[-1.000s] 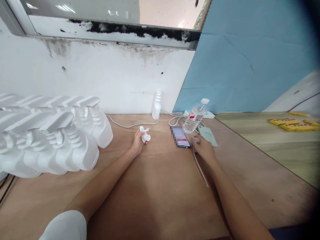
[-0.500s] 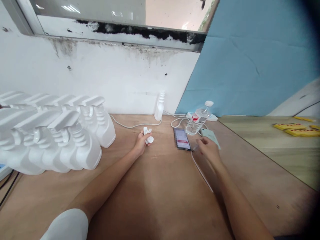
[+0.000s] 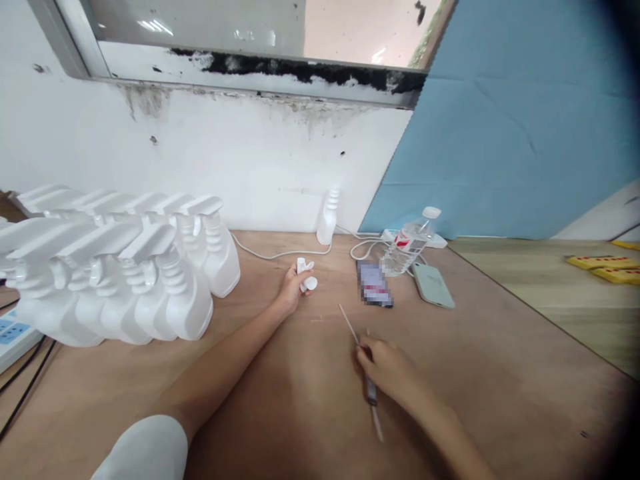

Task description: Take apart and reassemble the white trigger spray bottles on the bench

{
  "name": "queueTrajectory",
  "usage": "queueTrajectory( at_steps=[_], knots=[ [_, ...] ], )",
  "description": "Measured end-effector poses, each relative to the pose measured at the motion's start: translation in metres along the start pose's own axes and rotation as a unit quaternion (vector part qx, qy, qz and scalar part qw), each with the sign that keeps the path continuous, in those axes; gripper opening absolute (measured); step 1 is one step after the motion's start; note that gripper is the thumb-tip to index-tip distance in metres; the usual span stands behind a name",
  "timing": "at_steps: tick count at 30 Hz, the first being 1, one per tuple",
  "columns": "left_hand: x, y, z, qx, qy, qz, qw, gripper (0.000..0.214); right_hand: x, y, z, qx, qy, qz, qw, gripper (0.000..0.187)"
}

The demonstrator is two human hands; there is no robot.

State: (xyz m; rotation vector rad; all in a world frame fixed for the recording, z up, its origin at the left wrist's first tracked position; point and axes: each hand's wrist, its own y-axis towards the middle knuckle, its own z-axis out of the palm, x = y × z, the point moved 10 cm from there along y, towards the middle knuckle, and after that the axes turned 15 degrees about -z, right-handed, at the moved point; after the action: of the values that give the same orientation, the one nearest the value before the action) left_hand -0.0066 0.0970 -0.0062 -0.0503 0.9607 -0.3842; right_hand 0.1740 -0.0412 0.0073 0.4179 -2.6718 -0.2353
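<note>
Pinching a thin white dip tube (image 3: 348, 321) between closed fingertips, the right hand (image 3: 387, 370) rests on the wooden table (image 3: 500, 373), midway between its far and near edges. The left hand (image 3: 290, 295), fingers curled shut, grips a white trigger head (image 3: 306, 277) nearer the far edge, well apart. So slender a tube likely handles best gripped closer to its tip, with the head held steady. Spray bottles (image 3: 175, 293) crowd the left edge.
</note>
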Motion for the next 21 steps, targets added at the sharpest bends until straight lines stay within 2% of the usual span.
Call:
queueTrajectory(
  at_steps=[3, 7, 9, 12, 14, 16, 17, 18, 19, 21],
  knots=[
    [-0.001, -0.001, 0.0, -0.001, -0.008, 0.0, 1.0, 0.044, 0.019, 0.031, 0.011, 0.01, 0.017, -0.027, 0.999, 0.02],
    [-0.003, -0.002, -0.001, -0.002, -0.017, 0.003, 1.0, 0.045, 0.015, 0.075, 0.0, -0.03, 0.054, -0.044, 0.997, 0.035],
    [-0.003, -0.001, -0.001, -0.003, -0.017, 0.002, 1.0, 0.045, 0.009, 0.086, -0.007, -0.057, 0.089, -0.047, 0.993, 0.041],
    [-0.002, 0.0, -0.001, -0.003, -0.014, 0.002, 1.0, 0.045, 0.0, 0.087, -0.012, -0.09, 0.166, -0.037, 0.981, 0.034],
    [-0.002, 0.0, -0.001, -0.003, -0.012, 0.001, 1.0, 0.044, -0.008, 0.081, -0.011, -0.109, 0.289, -0.016, 0.951, 0.027],
    [-0.002, 0.0, 0.0, -0.003, -0.01, -0.003, 1.0, 0.043, -0.012, 0.075, -0.005, -0.104, 0.417, 0.005, 0.903, 0.041],
    [-0.002, -0.001, 0.0, -0.004, -0.01, -0.004, 1.0, 0.042, -0.013, 0.073, -0.002, -0.089, 0.453, 0.013, 0.887, 0.049],
    [-0.002, -0.001, 0.0, -0.004, -0.009, -0.005, 1.0, 0.042, -0.014, 0.071, 0.0, -0.072, 0.455, 0.016, 0.888, 0.053],
    [-0.002, -0.002, 0.0, -0.005, -0.009, -0.005, 1.0, 0.042, -0.017, 0.07, 0.0, -0.057, 0.433, 0.015, 0.9, 0.053],
    [-0.002, -0.002, -0.001, -0.008, -0.01, -0.004, 1.0, 0.042, -0.024, 0.069, -0.008, -0.055, 0.345, -0.002, 0.937, 0.047]
  ],
)
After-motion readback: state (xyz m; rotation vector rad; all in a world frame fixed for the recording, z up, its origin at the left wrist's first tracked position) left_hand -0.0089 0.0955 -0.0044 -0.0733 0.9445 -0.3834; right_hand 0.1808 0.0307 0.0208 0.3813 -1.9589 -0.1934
